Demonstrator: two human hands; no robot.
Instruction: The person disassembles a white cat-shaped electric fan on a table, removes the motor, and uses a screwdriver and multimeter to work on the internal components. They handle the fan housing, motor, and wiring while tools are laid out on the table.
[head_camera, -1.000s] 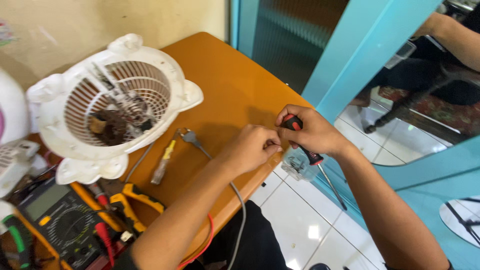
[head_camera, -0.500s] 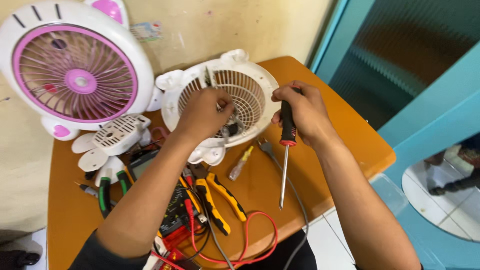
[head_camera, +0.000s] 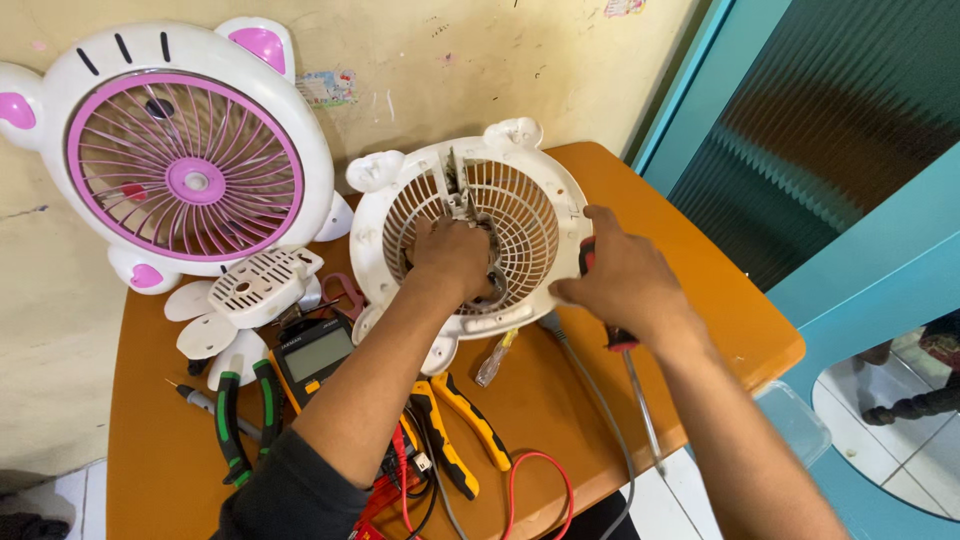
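While the left hand's fingers (head_camera: 452, 250) press inside the fan housing (head_camera: 400, 215), the right hand (head_camera: 625, 285) grips a screwdriver (head_camera: 640, 395).

Pink-and-white cat-faced fan (head_camera: 185, 160) against the wall, yellow-handled pliers (head_camera: 462, 432), green-handled pliers (head_camera: 240, 415), multimeter (head_camera: 315, 355) on orange table (head_camera: 720, 300).

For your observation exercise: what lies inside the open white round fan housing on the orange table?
Inside the white round fan housing, a metal bracket crosses the grille. The left hand rests in the middle and covers whatever lies under it.
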